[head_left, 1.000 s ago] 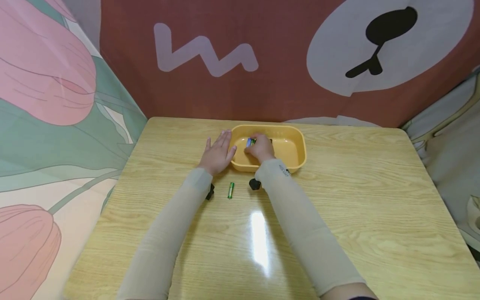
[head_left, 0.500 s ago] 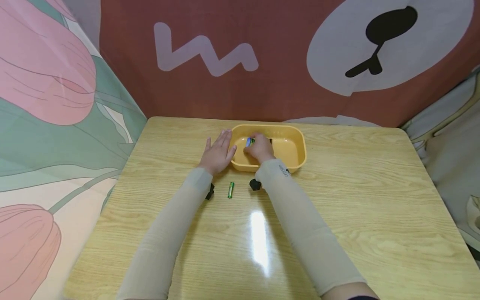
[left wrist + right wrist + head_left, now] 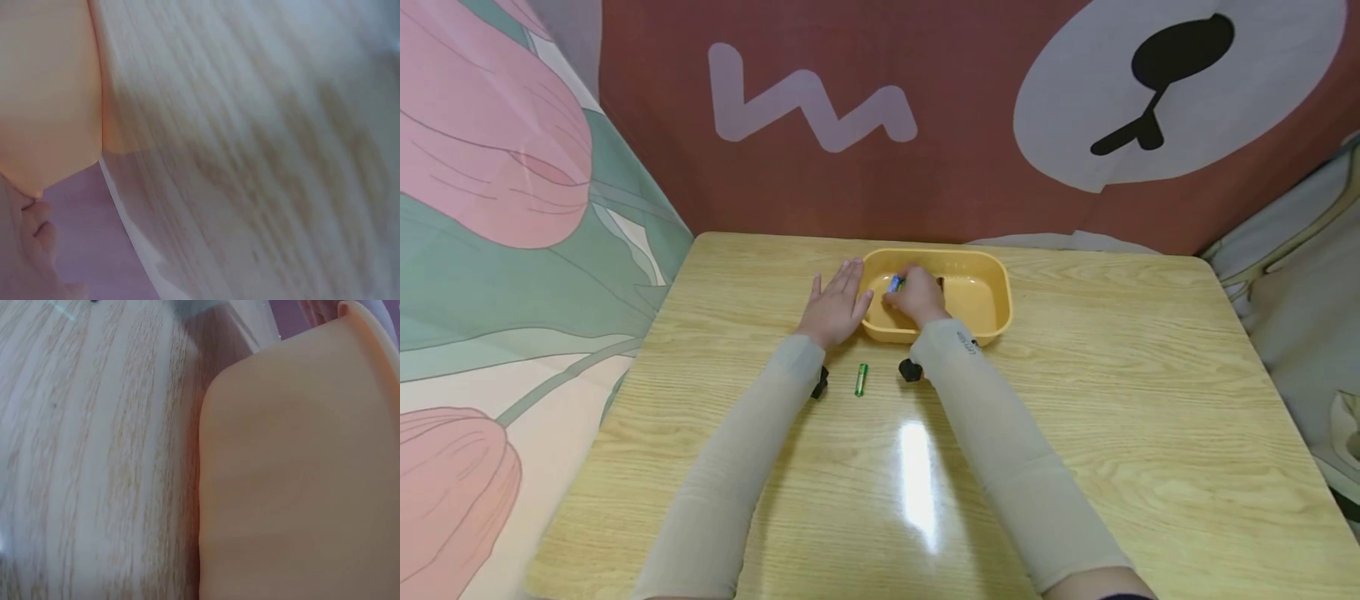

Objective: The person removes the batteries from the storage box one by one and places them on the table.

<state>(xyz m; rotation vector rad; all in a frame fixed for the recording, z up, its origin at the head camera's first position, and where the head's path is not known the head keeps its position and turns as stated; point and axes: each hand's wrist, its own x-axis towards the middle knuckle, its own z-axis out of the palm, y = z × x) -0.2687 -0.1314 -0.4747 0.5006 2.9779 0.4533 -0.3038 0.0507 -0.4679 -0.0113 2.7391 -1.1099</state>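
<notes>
My left hand (image 3: pixel 837 308) lies against the left end of a yellow plastic tray (image 3: pixel 977 304), its fingers straight and thumb spread. Inside the tray my right hand (image 3: pixel 921 297) has its fingers and thumb curled round small batteries. A blue end (image 3: pixel 893 284) and a bit of green show at its fingertips; the rest is hidden under the hand. A dark end of something (image 3: pixel 941 283) peeks out on the hand's right. One green battery (image 3: pixel 861 379) lies on the table in front of the tray. Both wrist views show mostly the tray's outer wall (image 3: pixel 300 462) and the table.
The wooden table (image 3: pixel 1112 400) reaches back to a printed cloth (image 3: pixel 955 192). The tray stands near its back edge. Black wrist-camera pieces (image 3: pixel 911 370) sit under the sleeves, on either side of the loose battery.
My right hand has shifted slightly left inside the tray, and the blue end at its fingertips has moved and tilted with it. My left hand and the loose battery have stayed in place.
</notes>
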